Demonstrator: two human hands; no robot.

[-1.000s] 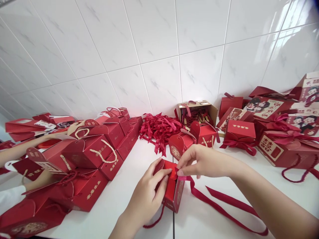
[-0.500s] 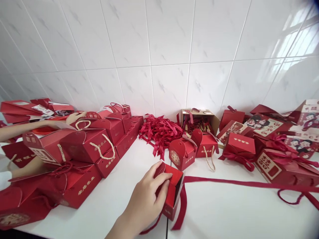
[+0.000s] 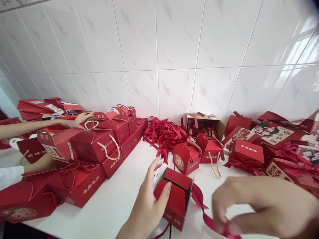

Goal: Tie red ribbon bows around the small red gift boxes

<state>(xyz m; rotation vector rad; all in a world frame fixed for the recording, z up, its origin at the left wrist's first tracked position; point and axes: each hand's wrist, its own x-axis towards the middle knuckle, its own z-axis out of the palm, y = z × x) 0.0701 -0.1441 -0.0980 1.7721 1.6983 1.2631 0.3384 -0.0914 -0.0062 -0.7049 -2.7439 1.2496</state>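
Note:
Near the front middle of the table stands a small red gift box (image 3: 174,196) with its lid flaps partly unfolded. My left hand (image 3: 149,199) grips it, thumb on the red top flap and fingers along the pale inner side of a raised flap. At the lower right, my right hand (image 3: 259,202), slightly blurred, pinches a dark red ribbon (image 3: 196,196) between thumb and forefinger. That ribbon runs from the box's right side to my fingers. A dark red cord (image 3: 163,231) hangs below the box at the front.
Stacked red gift boxes (image 3: 92,142) with rope handles fill the left, where another person's arms (image 3: 32,128) reach in. Behind my box lie a heap of red ribbons (image 3: 164,134) and an open carton (image 3: 219,124). More tied boxes (image 3: 245,152) crowd the right.
My right hand has come into view at the lower right, holding the ribbon, which no longer stretches across to the right edge. My left thumb now presses on the box's flap. The view has shifted left.

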